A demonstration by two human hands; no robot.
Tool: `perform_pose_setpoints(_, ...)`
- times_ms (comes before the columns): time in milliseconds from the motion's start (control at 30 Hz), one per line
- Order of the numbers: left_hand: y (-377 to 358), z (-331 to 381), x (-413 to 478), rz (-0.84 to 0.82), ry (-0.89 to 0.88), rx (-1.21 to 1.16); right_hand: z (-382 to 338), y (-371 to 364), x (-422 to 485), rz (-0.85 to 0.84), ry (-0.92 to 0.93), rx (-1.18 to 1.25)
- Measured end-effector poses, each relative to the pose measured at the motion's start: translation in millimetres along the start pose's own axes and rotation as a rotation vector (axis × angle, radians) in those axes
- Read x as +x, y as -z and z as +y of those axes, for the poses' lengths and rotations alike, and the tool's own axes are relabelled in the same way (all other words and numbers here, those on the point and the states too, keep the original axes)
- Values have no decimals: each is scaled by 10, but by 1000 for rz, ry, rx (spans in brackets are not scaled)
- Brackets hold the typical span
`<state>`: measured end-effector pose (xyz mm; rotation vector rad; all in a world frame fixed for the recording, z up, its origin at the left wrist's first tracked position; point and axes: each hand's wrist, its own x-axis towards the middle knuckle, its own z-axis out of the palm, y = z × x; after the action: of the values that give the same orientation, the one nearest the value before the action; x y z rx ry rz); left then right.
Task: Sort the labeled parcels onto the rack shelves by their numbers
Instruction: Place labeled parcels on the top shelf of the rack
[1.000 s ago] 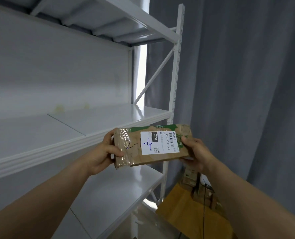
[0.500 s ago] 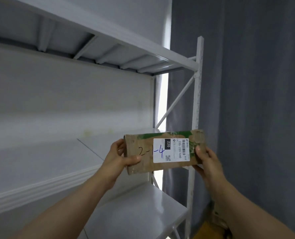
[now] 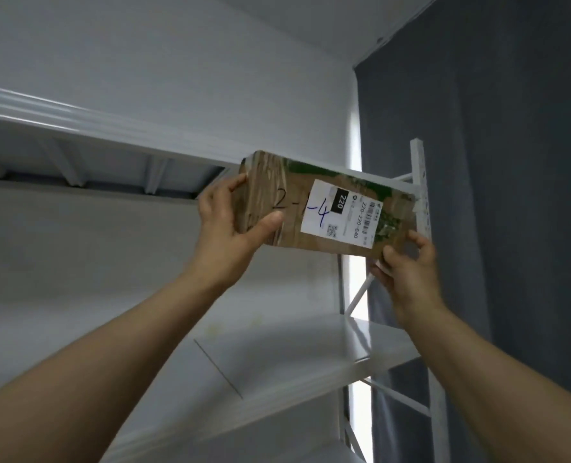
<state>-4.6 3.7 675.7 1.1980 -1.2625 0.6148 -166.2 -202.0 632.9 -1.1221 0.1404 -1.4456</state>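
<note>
A brown cardboard parcel wrapped in clear tape, with green print and a white label, carries the handwritten number 2-1-4. It is raised in front of the top shelf of the white metal rack, near the rack's right end. My left hand grips the parcel's left end, thumb across the front. My right hand holds its lower right corner, fingers curled round the edge. The parcel tilts down to the right.
A lower white shelf lies below the parcel. The rack's right upright post stands just behind the parcel's right end. A grey curtain hangs to the right, and a white wall is behind the rack.
Both hands have lifted the parcel from the middle shelf's height up to the top shelf's edge. The view has tilted upward.
</note>
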Motion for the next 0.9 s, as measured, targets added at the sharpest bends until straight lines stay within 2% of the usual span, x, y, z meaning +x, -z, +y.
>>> perform_pose_setpoints(100,101,40,250,-15,-50,195,-66,-262,104,-39,53,-15)
perform_pose_setpoints(200,165,-53,455,-24,-101,274,-43,-453,166,-24,81,-49)
perform_pose_setpoints(400,204,-291,767,-6,-169,205,-41,-776,342,74,179,-74)
perform_pose_setpoints(633,104,-412,1041,157,-204,225,-241,-1051,740,-24,228,-77)
perform_pose_setpoints(767,76,-468,1363,178,-214,198,-245,-1182,986,-78,249,-128)
perform_pose_setpoints(900,-8,-502,1636,182,-282,287,-196,-1252,1361,-108,268,-153)
